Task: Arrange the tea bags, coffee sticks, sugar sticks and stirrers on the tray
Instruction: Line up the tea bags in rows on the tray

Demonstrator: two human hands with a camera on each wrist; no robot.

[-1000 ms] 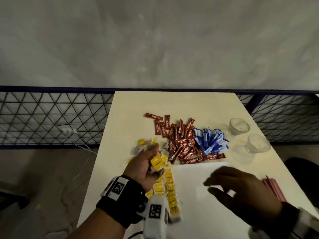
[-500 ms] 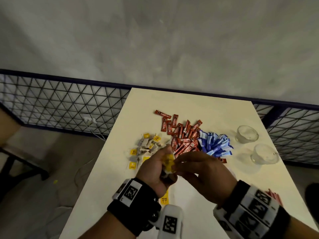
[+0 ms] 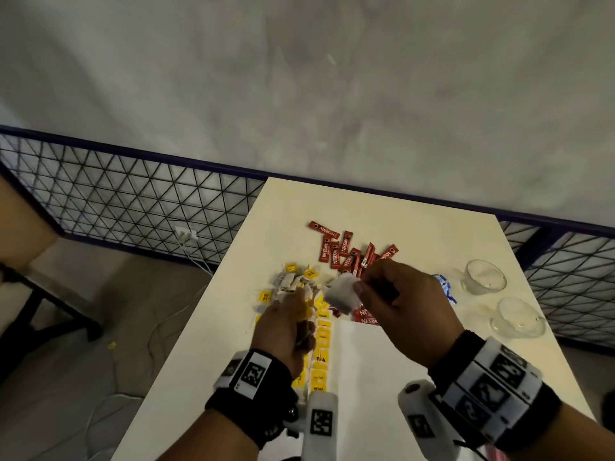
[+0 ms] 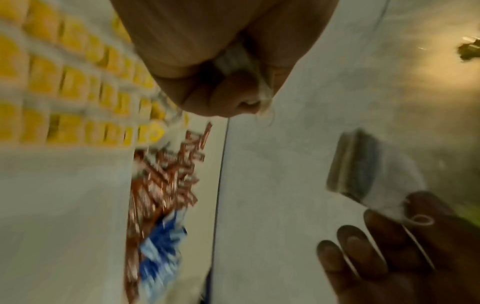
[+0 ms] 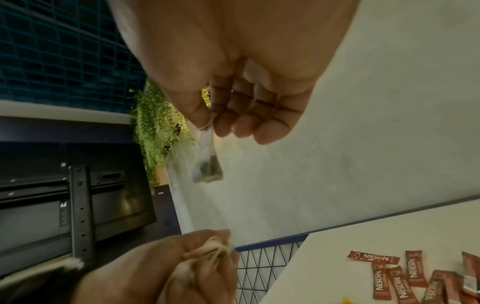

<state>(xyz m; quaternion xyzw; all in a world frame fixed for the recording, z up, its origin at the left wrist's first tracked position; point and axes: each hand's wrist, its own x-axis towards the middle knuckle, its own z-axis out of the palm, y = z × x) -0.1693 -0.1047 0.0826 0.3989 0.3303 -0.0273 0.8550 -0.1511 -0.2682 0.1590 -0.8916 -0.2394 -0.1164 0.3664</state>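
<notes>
Above a white table [image 3: 416, 227], a person's right hand [image 3: 404, 304] pinches one tea bag [image 3: 342, 292] by its top edge between thumb and forefinger, the other fingers curled loosely beside it; the bag hangs in the air, clear of the table, its dark contents showing in the right wrist view. The left hand [image 3: 286, 322], just beside it, is closed round a bunch of tea bags, fingers curled tight on the paper. Below the hands, rows of yellow-tagged tea bags [image 3: 321, 344] lie along the left edge of the white tray [image 3: 372, 367]. A loose heap of tea bags [image 3: 293, 281] sits beyond the tray, red coffee sticks [image 3: 346, 251] scattered just right of it, blue sugar sticks [image 3: 444, 287] mostly hidden behind the right hand. Two glass cups [image 3: 486, 277] stand near the table's right edge.
</notes>
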